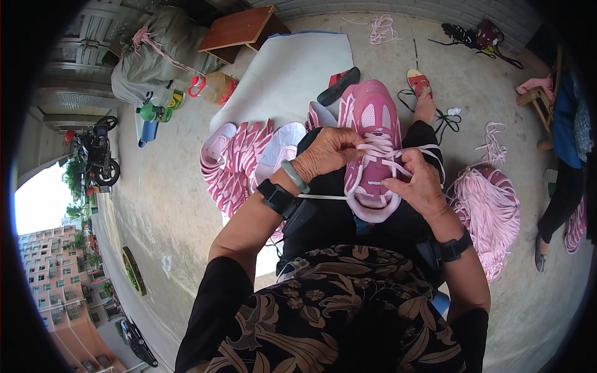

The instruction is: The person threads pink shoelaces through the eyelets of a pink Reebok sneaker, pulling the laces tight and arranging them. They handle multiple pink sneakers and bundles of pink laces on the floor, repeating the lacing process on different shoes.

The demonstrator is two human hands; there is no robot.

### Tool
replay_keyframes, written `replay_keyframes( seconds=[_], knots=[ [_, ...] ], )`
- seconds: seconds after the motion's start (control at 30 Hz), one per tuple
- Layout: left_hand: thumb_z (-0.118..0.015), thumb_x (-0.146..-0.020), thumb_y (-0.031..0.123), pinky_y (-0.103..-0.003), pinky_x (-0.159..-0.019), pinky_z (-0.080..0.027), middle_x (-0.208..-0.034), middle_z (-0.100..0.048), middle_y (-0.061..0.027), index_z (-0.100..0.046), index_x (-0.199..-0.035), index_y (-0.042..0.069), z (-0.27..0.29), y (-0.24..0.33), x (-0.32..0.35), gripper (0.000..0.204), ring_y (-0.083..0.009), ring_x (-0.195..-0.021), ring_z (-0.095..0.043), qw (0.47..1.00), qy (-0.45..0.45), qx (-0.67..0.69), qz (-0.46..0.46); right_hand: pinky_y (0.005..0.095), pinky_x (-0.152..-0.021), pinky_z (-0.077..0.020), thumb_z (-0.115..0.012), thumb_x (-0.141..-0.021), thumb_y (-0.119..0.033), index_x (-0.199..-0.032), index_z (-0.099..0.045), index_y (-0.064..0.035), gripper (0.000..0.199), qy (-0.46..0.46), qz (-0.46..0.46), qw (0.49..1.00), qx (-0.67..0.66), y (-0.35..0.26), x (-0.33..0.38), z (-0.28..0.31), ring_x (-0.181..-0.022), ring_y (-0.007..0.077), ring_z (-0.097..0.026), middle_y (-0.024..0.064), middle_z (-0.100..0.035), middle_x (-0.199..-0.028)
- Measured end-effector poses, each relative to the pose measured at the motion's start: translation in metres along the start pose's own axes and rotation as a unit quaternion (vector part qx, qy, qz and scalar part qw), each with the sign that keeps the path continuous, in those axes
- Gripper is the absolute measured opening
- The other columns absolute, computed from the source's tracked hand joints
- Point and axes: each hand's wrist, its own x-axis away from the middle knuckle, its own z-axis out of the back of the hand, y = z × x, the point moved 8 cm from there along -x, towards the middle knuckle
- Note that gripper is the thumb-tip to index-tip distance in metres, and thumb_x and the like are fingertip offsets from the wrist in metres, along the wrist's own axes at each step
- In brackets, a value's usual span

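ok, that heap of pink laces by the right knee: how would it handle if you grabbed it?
The heap of pink laces would likely be floppy: its strands drape loosely and fan over the ground. Probably light, being only thin cords. A grab may lift a tangled clump, since the strands overlap; it looks unlikely to roll.

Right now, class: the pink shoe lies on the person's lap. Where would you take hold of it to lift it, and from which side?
Probably grip the pink shoe at its heel collar, the open rim nearest the body, coming from below the laces. The toe points away, and the left hand and right hand occupy the laced middle, so the heel end is freest.
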Motion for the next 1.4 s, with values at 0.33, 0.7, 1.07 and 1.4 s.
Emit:
replay_keyframes(
  seconds=[0.33,0.7,1.07,1.4],
  knots=[
    [-0.062,-0.072,-0.003,-0.025,-0.053,-0.047,-0.066,-0.058,-0.0073,-0.054,-0.073,0.002,-0.007,0.035,-0.007,0.01,-0.0114,-0.058,-0.057,0.968,0.05,-0.222,-0.108,0.0351,-0.065,-0.0485,-0.079,-0.059,-0.029,-0.098,-0.044,-0.0062,0.057,-0.037,-0.039,0.998,0.01,0.0,-0.005,0.0,-0.072,0.0289,-0.062,0.014,-0.061,-0.08],
    [-0.057,-0.07,0.006,-0.039,-0.048,-0.047,-0.066,-0.058,-0.0101,-0.05,-0.095,0.007,-0.01,0.053,-0.008,0.026,-0.0296,-0.058,-0.06,0.799,0.198,-0.548,-0.148,0.0371,-0.052,-0.0442,-0.064,-0.079,-0.025,-0.089,-0.05,-0.0059,0.025,0.062,0.06,0.995,0.052,-0.015,-0.003,0.012,-0.057,0.0291,-0.059,0.0117,-0.057,-0.062],
    [-0.053,-0.073,0.0,-0.035,-0.054,-0.048,-0.066,-0.058,-0.013,-0.053,-0.092,0.004,-0.005,0.042,0.023,0.02,-0.0283,-0.059,-0.061,0.883,0.297,-0.334,-0.142,0.0393,-0.054,-0.0436,-0.061,-0.081,-0.022,-0.079,-0.055,-0.006,0.017,0.051,0.07,0.994,0.059,-0.017,0.001,0.01,-0.059,0.0321,-0.058,0.013,-0.058,-0.065],
    [-0.053,-0.075,0.009,-0.046,-0.055,-0.047,-0.065,-0.059,-0.018,-0.051,-0.09,0.006,0.024,0.018,0.005,0.015,-0.037,-0.061,-0.059,0.874,0.309,-0.376,-0.011,0.0395,-0.054,-0.0435,-0.057,-0.078,-0.008,-0.082,-0.052,-0.0084,0.007,0.111,0.096,0.989,0.025,-0.018,-0.004,0.007,-0.062,0.0311,-0.058,0.0123,-0.057,-0.064]
  ],
)
